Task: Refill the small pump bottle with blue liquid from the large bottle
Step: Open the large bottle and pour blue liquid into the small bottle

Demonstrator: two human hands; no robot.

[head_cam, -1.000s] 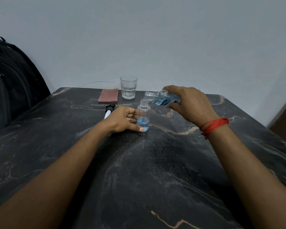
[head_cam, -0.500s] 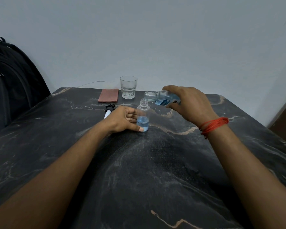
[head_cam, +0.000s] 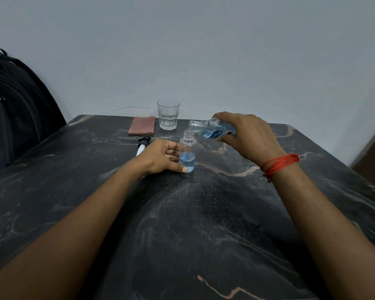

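The small clear bottle (head_cam: 187,152) stands upright and uncapped on the dark marble table (head_cam: 182,224), blue liquid filling roughly its lower third. My left hand (head_cam: 160,156) grips it from the left, thumb across its base. My right hand (head_cam: 247,135) holds the large clear bottle (head_cam: 210,128) tipped almost level, its open mouth just above the small bottle's neck; blue liquid lies along its lower side. The pump head (head_cam: 143,143), black top with a white tube, lies on the table behind my left hand.
A drinking glass (head_cam: 168,114) and a folded reddish cloth (head_cam: 142,125) sit near the table's far edge by the wall. A black backpack (head_cam: 15,109) stands at the left. Red thread is tied around my right wrist.
Both hands and both bottles stay almost where they were. The blue level in the small bottle looks about the same.
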